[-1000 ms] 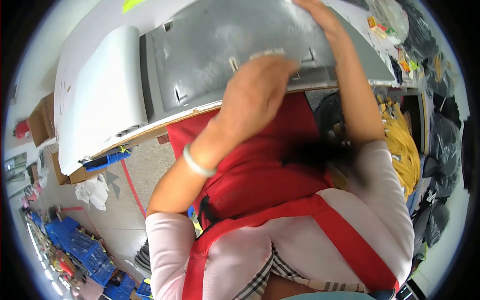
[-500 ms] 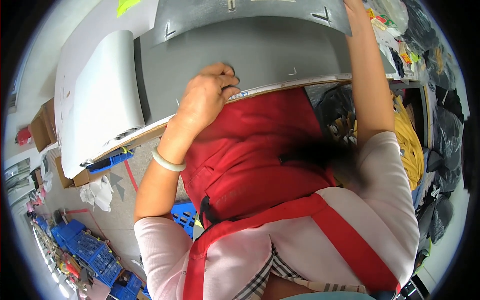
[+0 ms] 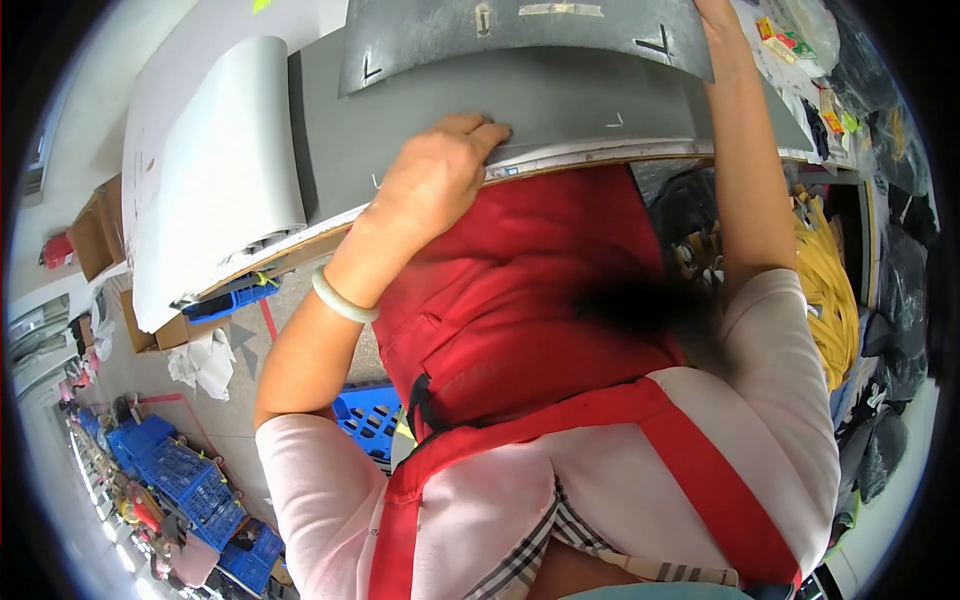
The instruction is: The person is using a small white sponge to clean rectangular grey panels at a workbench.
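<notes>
A dark grey sheet lies across the worktable, and its left part is folded or rolled back with a pale side up. My left hand is at the sheet's front edge, fingers bent together as if pinching it; the thumb is mostly hidden. Above the sheet stands a stiff grey panel with black corner marks and strips of tape. My right hand holds the panel's right edge; its fingers are partly cut off by the upper rim. A small pale corner mark shows on the sheet.
The table's front edge runs right before my red apron. Blue crates stand below and at left. Cardboard boxes are at far left. Yellow cloth and black plastic bags are at right.
My left hand has shifted slightly up and right along the sheet's edge, its fingers closer to the edge. The view has shifted a little; my right hand still holds the panel.
</notes>
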Available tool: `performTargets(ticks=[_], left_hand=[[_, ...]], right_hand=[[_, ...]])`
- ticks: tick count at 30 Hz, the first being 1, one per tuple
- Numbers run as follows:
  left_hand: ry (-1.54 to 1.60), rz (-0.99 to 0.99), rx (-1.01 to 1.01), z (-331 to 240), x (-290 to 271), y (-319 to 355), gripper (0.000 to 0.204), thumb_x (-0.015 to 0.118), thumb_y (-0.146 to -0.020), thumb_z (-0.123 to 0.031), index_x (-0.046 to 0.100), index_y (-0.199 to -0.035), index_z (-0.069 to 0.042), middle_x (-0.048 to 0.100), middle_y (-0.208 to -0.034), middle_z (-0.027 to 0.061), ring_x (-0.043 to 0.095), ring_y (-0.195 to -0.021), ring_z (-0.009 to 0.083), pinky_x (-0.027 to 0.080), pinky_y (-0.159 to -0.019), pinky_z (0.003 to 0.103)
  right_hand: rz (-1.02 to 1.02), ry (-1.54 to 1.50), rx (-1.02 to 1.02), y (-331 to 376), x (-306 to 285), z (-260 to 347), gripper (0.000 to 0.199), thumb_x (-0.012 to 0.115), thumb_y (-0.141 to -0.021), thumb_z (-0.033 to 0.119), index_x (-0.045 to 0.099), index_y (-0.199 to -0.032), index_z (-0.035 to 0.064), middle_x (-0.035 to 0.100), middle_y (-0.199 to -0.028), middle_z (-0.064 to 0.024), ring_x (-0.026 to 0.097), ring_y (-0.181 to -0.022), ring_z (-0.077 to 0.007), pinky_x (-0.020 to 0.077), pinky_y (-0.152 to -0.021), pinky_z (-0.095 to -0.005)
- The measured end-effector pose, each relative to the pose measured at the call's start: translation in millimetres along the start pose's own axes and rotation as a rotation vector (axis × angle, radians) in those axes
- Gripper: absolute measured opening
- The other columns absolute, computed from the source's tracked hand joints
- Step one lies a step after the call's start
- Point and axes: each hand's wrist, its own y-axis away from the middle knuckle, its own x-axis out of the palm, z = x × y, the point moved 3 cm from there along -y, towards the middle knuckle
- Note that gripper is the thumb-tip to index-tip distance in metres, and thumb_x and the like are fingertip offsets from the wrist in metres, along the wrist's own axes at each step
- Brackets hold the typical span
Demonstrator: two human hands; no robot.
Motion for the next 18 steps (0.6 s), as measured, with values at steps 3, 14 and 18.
performTargets(ticks=[3, 14, 18], left_hand=[[0.043, 0.047, -0.019, -4, 2, -8, 0.032, 0.066, -0.084, -0.004, 0.068, -0.116, -0.003, 0.066, -0.118, 0.0157, 0.064, -0.108, 0.0357, 0.054, -0.093, 0.042], [-0.018, -0.064, 0.28, -92, 114, -150, 0.015, 0.062, -0.085, -0.009, 0.068, -0.098, -0.004, 0.07, -0.105, 0.0142, 0.068, -0.098, 0.0318, 0.055, -0.084, 0.044], [0.045, -0.536, 0.389, -65, 122, -162, 0.016, 0.059, -0.09, -0.011, 0.068, -0.101, -0.004, 0.07, -0.087, 0.0156, 0.07, -0.081, 0.0298, 0.056, -0.077, 0.043]], right_hand=[[-0.415, 0.913, -0.484, 8, -15, 20, 0.04, 0.069, -0.098, 0.033, 0.065, -0.128, 0.007, 0.07, -0.118, -0.004, 0.067, -0.102, -0.0147, 0.0536, -0.089, -0.0285], [-0.211, 0.517, -0.377, 44, -29, 22, 0.042, 0.066, -0.1, 0.034, 0.063, -0.132, 0.0067, 0.069, -0.12, -0.0051, 0.065, -0.104, -0.0154, 0.0524, -0.091, -0.0304], [-0.498, 0.653, -0.537, 58, -10, -25, 0.046, 0.064, -0.101, 0.036, 0.06, -0.134, 0.0042, 0.068, -0.123, -0.0087, 0.066, -0.109, -0.0183, 0.053, -0.094, -0.0333]])
